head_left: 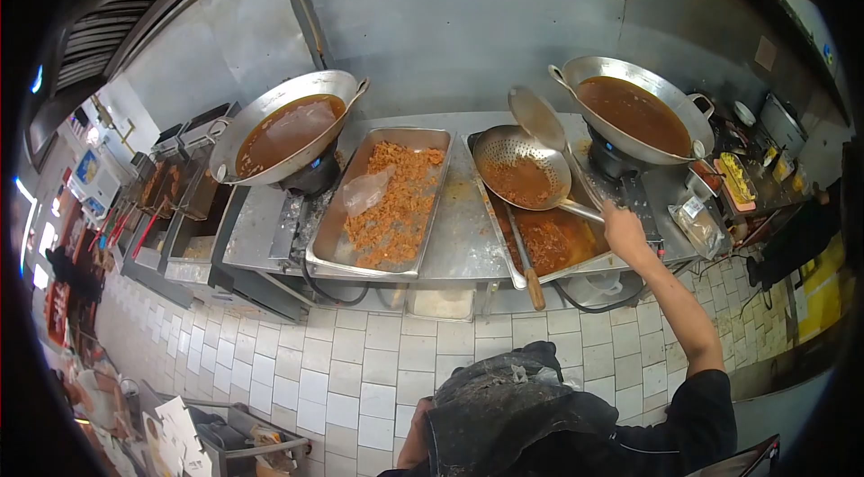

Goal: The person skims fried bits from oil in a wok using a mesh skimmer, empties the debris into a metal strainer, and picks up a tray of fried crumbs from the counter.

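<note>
My right hand is closed around the long handle of a round ladle, whose head is tilted up. Against the same hand ends the handle of a perforated strainer, which holds brown crumbs and rests over a metal tray with reddish-brown oil and food bits. A wooden-handled tool leans on that tray's front edge. My left hand is low beside the dark apron, its fingers mostly hidden. Left of the strainer, another tray holds orange-brown crumbly food and a clear plastic bag.
Two large woks of brown oil stand on burners, one back left and one back right. Fryer baskets are at the left. A plastic bag of food and yellow-topped items lie right. A cart stands lower left.
</note>
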A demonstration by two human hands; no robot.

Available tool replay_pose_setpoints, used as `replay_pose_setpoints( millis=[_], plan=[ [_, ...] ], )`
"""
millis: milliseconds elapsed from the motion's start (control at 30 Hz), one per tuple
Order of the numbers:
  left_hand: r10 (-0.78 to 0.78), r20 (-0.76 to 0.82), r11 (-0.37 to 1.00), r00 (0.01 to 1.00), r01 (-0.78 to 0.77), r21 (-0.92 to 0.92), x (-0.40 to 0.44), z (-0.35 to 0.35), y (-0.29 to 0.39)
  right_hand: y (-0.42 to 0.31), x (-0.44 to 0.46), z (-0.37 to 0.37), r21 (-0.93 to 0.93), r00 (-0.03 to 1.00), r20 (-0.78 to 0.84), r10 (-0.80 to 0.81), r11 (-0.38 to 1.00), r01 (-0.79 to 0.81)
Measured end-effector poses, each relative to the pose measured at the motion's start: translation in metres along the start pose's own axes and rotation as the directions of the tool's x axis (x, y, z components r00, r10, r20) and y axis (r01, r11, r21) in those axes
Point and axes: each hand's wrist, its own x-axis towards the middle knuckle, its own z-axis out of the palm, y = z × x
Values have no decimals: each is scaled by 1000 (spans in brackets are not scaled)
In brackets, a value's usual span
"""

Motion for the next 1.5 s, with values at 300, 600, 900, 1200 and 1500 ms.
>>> replay_pose_setpoints(
  millis=[300, 600, 900, 1200, 1500],
  plan=[
    [25, 39, 999, 999, -27, 37, 4, 2, 9, 35, 51, -100, 415, 904, -406, 134, 908, 52],
    [144, 135, 983, 980, -157, 91, 30, 22, 31, 153, 112, -255, -168, 966, -221, 134, 971, -173],
    [215, 251, 964, 944, -247, 104, 38, 66, 85, 201, 181, -333, -633, 873, 377, 309, 774, -1],
    [224, 235, 972, 946, -234, 18, 45, 93, 128, 255, 223, -286, -444, 505, 701, 503, 863, -243],
    [132, 222, 991, 966, -134, -6, 42, 97, 151, 299, 225, -239, -91, 567, 731, 379, 878, -469]
  ],
)
